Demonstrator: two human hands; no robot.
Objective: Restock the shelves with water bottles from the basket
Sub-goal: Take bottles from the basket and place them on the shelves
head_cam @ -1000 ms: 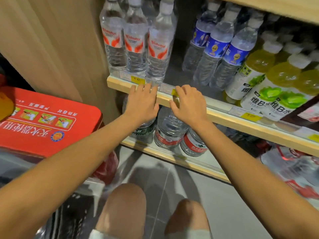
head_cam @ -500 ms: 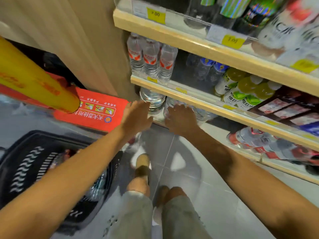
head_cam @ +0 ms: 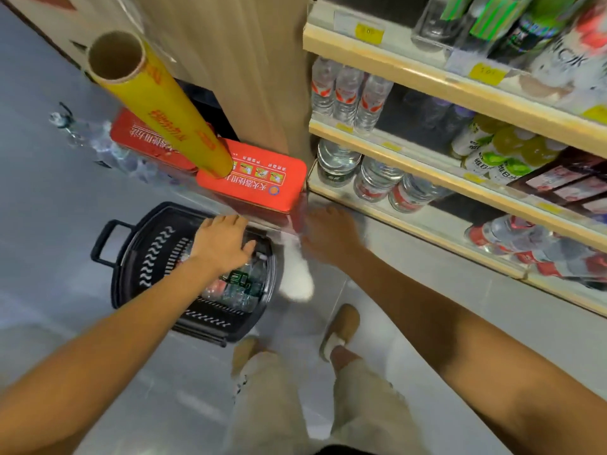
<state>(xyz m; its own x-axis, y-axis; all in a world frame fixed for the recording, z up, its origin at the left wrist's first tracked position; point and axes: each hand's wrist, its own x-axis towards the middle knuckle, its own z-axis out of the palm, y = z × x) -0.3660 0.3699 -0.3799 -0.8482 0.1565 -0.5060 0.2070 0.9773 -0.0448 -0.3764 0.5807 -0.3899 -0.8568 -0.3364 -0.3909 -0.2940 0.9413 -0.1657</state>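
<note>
Both hands have left the shelf edge and swung down-left. The left hand (head_cam: 223, 246) now hovers over the black basket (head_cam: 131, 290) at centre-left, fingers spread wide and empty, just above the water bottles (head_cam: 236, 287) lying inside. The right hand (head_cam: 328, 234), motion-blurred mid-frame, looks loose-fingered and empty too. That reads as the next pick starting, bound for the bottom shelf (head_cam: 410, 224) at right. Around them are a glossy grey tiled floor (head_cam: 427, 290), a red tin (head_cam: 253, 182) and a yellow roll (head_cam: 157, 106) at upper left.
</note>
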